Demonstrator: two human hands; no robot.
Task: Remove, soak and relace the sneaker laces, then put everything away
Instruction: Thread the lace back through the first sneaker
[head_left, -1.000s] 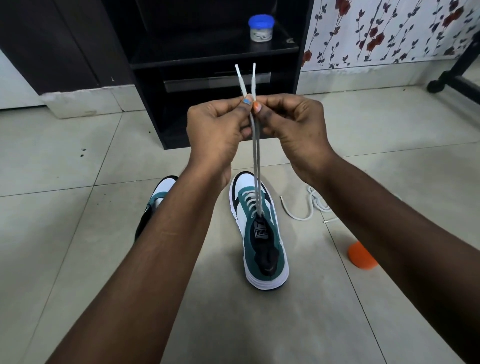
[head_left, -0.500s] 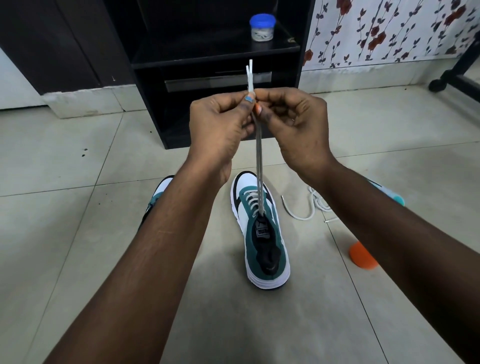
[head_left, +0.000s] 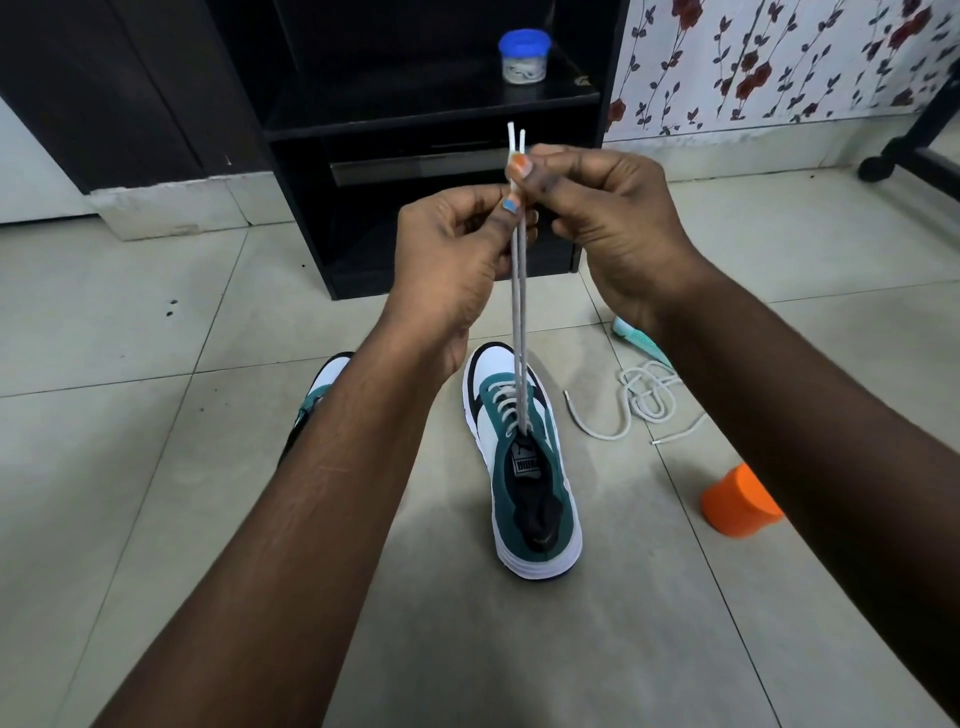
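1. Pinching both strands of the white lace (head_left: 519, 312) between thumb and fingers of the left hand (head_left: 457, 260), lower on the strands, fingers curled.
2. Pinching the same two strands just above with the right hand (head_left: 602, 218), thumb pressing them against the forefinger, the two hands nearly touching.
3. Poking out above the right hand's thumb, the two lace tips (head_left: 515, 137), side by side and close to level.
4. Running down taut from the hands, both strands ending at the top eyelets of the laced sneaker (head_left: 524, 467), green and white, standing on the floor (head_left: 156, 415) below the hands, toe pointing away.
5. Lying partly hidden under the left forearm, to the left of the laced sneaker, the second sneaker (head_left: 322, 384); lacing not visible.
6. Lying loose on the floor below the right wrist, to the right of the laced sneaker, a second white lace (head_left: 639, 400) in a tangled coil.
7. Peeking out just beyond that coil, beside the right wrist, a pale teal object (head_left: 634, 338), mostly hidden.
8. Sitting on the floor under the right forearm, nearer the camera than the coil, an orange cup (head_left: 737, 504), tilted.
9. Standing beyond the hands, a black shelf unit (head_left: 415, 114), with a blue-lidded jar (head_left: 523, 57) on its shelf.
10. Showing to the right of the unit, flowered wallpaper (head_left: 779, 57).
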